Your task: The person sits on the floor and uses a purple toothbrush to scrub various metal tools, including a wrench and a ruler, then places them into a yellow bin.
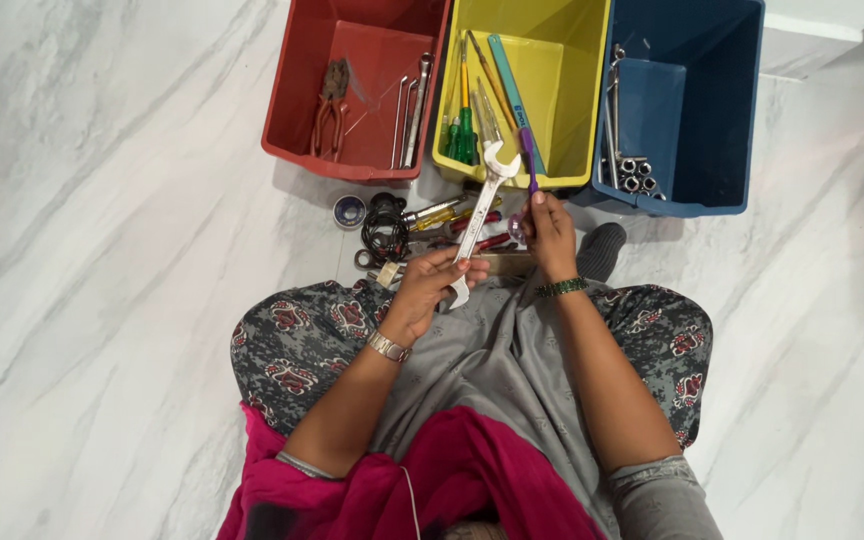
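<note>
- A red bin (297,90) is sitting on the marble floor (102,250), pliers (330,105) lying inside.
- The left hand (422,295) is gripping a silver wrench (480,215) by its lower end.
- The right hand (550,235) is pinching a purple toothbrush (529,160) beside the wrench's upper jaw, before the yellow bin (562,90).
- A blue bin (722,100) is holding sockets (634,175).

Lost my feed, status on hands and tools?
Left hand gripping silver double-ended spanner. Right hand holding purple-handled tool. Loose tools on floor ahead.

No packages, labels, signs or screens in view.
</note>
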